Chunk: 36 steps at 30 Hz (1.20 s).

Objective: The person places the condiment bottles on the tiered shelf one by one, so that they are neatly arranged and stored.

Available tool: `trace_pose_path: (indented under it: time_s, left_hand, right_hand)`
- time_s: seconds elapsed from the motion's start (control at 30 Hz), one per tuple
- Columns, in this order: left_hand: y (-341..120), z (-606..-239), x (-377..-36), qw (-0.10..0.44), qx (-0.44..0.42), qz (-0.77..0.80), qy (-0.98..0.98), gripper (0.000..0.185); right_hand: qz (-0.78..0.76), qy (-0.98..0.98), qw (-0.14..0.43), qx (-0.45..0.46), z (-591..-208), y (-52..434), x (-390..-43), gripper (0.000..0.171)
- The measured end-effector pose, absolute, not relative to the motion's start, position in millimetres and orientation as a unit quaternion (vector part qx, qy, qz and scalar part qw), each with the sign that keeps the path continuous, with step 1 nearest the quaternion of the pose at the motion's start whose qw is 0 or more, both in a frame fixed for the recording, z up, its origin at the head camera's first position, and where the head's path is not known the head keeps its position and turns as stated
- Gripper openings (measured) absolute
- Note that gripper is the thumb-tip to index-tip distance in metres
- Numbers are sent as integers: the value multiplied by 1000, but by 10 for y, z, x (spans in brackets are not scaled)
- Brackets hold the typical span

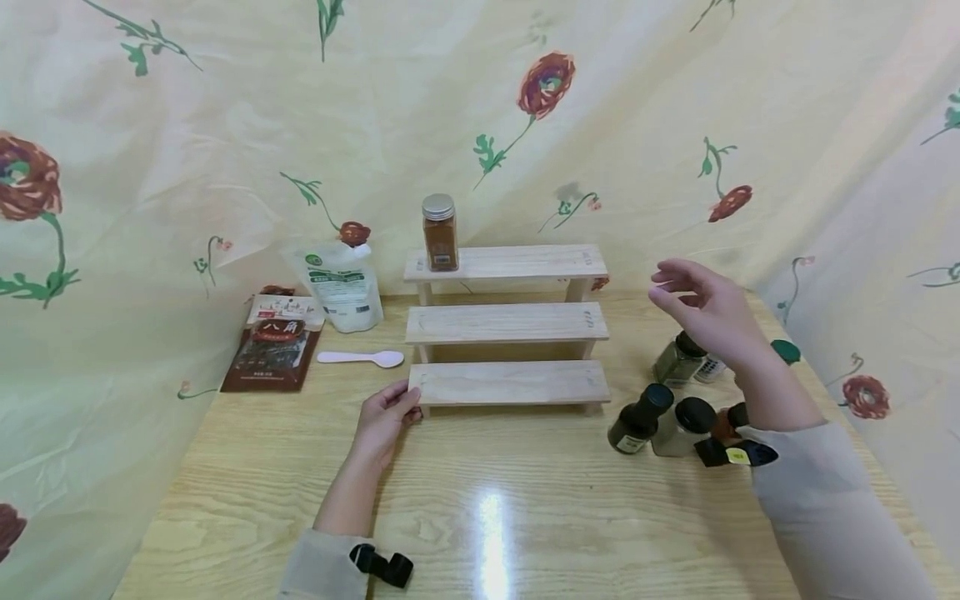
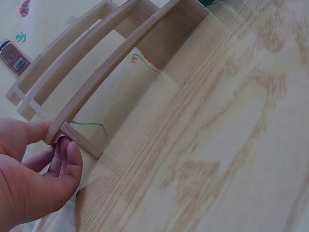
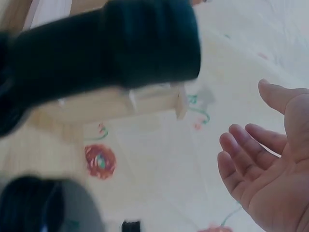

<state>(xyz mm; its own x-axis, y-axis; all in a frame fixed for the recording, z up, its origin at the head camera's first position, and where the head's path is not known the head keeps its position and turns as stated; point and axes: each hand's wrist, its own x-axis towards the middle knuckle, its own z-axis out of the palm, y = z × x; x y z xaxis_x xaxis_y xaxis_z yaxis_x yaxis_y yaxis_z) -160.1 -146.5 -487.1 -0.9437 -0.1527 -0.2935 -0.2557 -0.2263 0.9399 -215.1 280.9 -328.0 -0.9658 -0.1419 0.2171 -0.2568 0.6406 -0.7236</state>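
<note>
A three-step wooden rack (image 1: 510, 383) stands against the back of the table. My left hand (image 1: 384, 423) grips the left end of its lowest step, thumb on top and fingers curled beneath, as the left wrist view shows of the hand (image 2: 41, 169). On the top step, at its left end, is a jar of reddish-brown spice (image 1: 441, 237) with a silver lid. My right hand (image 1: 708, 312) is raised right of the rack, above the spice bottles, holding nothing. In the right wrist view the hand (image 3: 270, 169) has its fingers loosely bent and apart.
Below the right forearm stand a dark slim bottle (image 1: 637, 421), a black-capped jar (image 1: 678, 429), another black-lidded jar (image 1: 675, 367) and a green cap (image 1: 786, 351). Left of the rack are a white spoon (image 1: 363, 358), a white spouted pouch (image 1: 345, 292) and a brown packet (image 1: 273, 350).
</note>
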Motion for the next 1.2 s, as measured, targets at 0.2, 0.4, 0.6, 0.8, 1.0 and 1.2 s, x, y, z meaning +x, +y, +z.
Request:
trace_pose_path:
  time_s: [0.2, 0.4, 0.6, 0.8, 1.0, 1.2]
  left_hand:
    - [-1461, -4872, -1598, 35, -160, 765, 623, 38]
    - [-1453, -4889, -1603, 38, -163, 761, 627, 38]
    - [-1452, -4881, -1593, 37, -162, 761, 627, 39]
    - [-1462, -4881, -1603, 40, -167, 762, 624, 38]
    - [-1463, -4874, -1603, 39, -166, 762, 625, 39]
    - [-1464, -4881, -1611, 41, -163, 760, 628, 40]
  right_hand:
    - [392, -913, 76, 88, -3405, 3031, -2108, 56]
    - [388, -915, 79, 80, -3531, 3200, -2062, 57]
    - [382, -918, 76, 70, -3625, 3329, -2046, 57]
    - [360, -929, 66, 60, -3711, 3441, -2046, 56]
    - [331, -941, 46, 51, -3777, 3495, -2011, 59]
    - [301, -950, 56, 52, -3849, 3539, -2005, 56]
